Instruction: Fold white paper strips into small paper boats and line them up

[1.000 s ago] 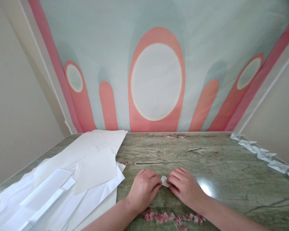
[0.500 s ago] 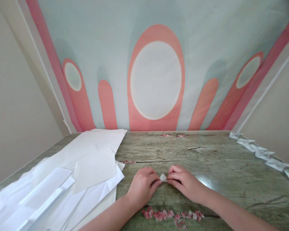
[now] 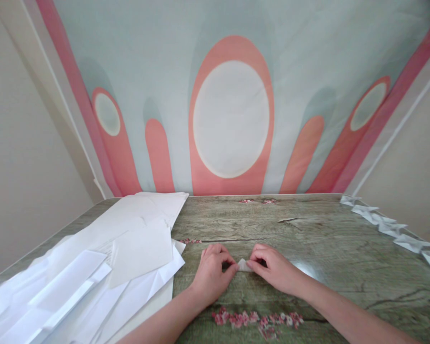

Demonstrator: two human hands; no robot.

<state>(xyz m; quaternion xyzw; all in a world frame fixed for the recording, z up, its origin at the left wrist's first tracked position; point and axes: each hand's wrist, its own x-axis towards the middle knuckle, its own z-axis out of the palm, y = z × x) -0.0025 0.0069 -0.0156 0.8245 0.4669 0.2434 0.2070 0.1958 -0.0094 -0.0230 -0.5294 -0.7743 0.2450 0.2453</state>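
Observation:
Between my fingertips, low over the middle of the table, is a small folded piece of white paper point(image 3: 243, 265) with a pointed top. My left hand point(image 3: 215, 268) pinches its left edge between thumb and forefinger. On the other side, the fingertips of my right hand point(image 3: 270, 266) close on its right edge. Both hands cover the paper's ends, so only its middle shows.
Loose white sheets point(image 3: 139, 253) are heaped on the left of the wood-patterned table point(image 3: 308, 229). Several small folded paper shapes point(image 3: 390, 228) stand in a row along the right edge. A painted backdrop point(image 3: 232, 119) rises behind the table.
The fingers of both hands have shifted slightly on the folded paper, with the right fingertips now nearer its middle. The sheets and the row of folded shapes stay put.

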